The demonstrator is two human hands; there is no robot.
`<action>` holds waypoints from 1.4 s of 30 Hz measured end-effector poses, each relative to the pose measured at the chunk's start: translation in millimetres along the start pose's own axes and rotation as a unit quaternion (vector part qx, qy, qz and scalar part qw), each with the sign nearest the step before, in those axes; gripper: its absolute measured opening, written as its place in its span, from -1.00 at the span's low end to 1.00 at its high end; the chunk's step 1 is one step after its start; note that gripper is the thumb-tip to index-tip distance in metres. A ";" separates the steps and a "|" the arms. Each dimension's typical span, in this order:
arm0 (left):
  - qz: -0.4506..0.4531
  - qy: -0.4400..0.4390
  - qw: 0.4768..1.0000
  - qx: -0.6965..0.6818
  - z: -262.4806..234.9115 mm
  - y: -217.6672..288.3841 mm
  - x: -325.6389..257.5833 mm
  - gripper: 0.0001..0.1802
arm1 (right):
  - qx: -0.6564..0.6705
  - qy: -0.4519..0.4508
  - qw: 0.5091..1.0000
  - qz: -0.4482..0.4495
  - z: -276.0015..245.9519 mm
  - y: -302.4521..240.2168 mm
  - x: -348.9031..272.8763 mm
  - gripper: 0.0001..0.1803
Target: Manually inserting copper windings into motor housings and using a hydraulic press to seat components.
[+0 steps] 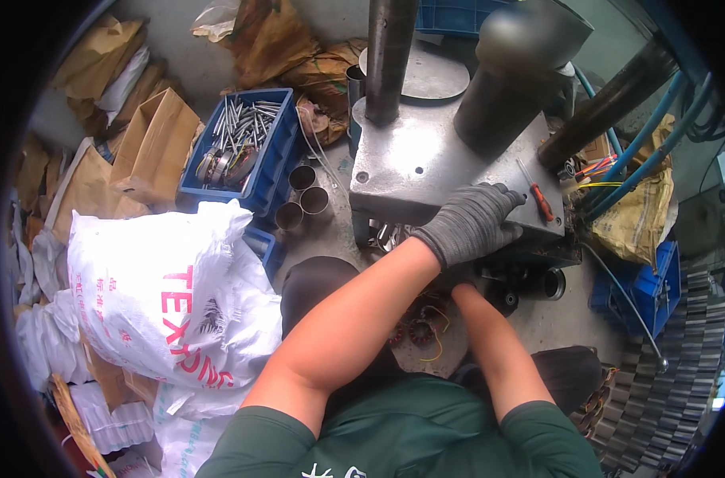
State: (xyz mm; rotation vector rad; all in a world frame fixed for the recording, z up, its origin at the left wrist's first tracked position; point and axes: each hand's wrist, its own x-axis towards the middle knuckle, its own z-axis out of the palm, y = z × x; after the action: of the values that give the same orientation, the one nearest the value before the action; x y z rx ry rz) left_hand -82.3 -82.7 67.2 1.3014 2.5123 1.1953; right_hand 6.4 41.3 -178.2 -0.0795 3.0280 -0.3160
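My left hand [475,223], in a grey knit glove, lies over the front edge of a thick steel plate [410,171] on a press-like machine. Its fingers are stretched out to the right and hold nothing that I can see. Close to the fingertips, a screwdriver [542,201] with a red handle rests on the plate. My right forearm [498,346] reaches up beneath the left; its hand is hidden under the glove and the plate edge. Below, between my knees, are copper-wound motor coils [420,328] with a yellow wire. Dark cylindrical housings [550,284] lie to their right.
Steel columns [390,64] and a thick cylinder [506,103] rise from the plate. Left are a blue crate [255,187] of metal shafts, short tubes [314,199] and a white woven sack [155,295]. Blue hoses [649,171], a blue bin [645,291] and stacked metal pieces [665,382] are right.
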 end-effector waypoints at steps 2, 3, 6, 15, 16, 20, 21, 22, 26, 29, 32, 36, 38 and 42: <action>0.009 0.014 1.000 0.001 3.1 -1.5 -1.2 -0.44 | -0.005 0.016 1.000 0.006 -30.1 -13.8 -3.1 -0.27; 0.006 0.016 1.000 0.003 -0.4 -1.3 -5.0 -0.44 | 0.001 -0.112 0.994 0.018 -64.5 -31.2 -2.1 -0.25; 0.013 0.002 1.000 0.012 -0.7 5.4 -4.5 -0.44 | 0.043 -0.172 0.984 -0.012 -87.8 -16.7 -15.3 -0.38; 0.020 0.017 0.999 0.019 12.0 19.2 -8.1 -0.46 | 0.564 -0.023 0.781 0.268 -185.6 94.8 -95.4 -0.57; 0.022 0.046 0.999 -0.011 17.0 16.6 -8.5 -0.58 | 0.619 -0.008 0.747 0.243 -203.5 93.0 -103.0 -0.49; -0.036 0.141 0.981 -0.125 47.6 -2.4 -4.3 -0.73 | 0.774 0.146 0.591 0.171 -223.6 87.7 -129.4 -0.38; -0.032 0.136 0.983 -0.123 52.7 -5.3 -5.3 -0.73 | 0.777 0.152 0.587 0.171 -231.8 78.8 -128.7 -0.38; -0.082 0.112 0.974 -0.177 57.5 -8.2 -6.9 -0.71 | 0.781 0.171 0.582 0.147 -242.2 66.6 -125.7 -0.37; -0.062 0.043 0.920 -0.385 81.8 24.8 -18.6 -0.60 | 0.775 0.201 0.590 0.103 -245.3 69.4 -126.5 -0.37; -0.039 0.056 0.864 -0.499 105.2 56.4 -27.8 -0.54 | 0.767 0.210 0.599 0.089 -234.4 62.1 -122.4 -0.40; -0.076 0.077 0.845 -0.524 101.2 53.6 -26.9 -0.45 | 0.762 0.161 0.628 0.012 -239.1 49.6 -123.0 -0.35; -0.071 0.094 0.864 -0.490 96.3 47.8 -24.9 -0.49 | 0.778 0.157 0.607 -0.039 -255.8 32.0 -120.7 -0.41; -0.037 0.102 0.886 -0.450 94.2 49.7 -25.7 -0.52 | 0.839 0.112 0.529 -0.050 -260.4 33.4 -113.8 -0.44; -0.005 0.131 0.920 -0.368 86.0 66.1 -33.2 -0.59 | 0.881 0.090 0.450 0.116 -243.1 55.3 -111.0 -0.40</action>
State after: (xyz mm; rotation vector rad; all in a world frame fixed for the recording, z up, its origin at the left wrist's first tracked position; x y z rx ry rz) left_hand 16.0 -32.0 42.4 0.9602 1.8386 2.1339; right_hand 89.9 151.7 57.0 0.4985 1.1655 -2.9455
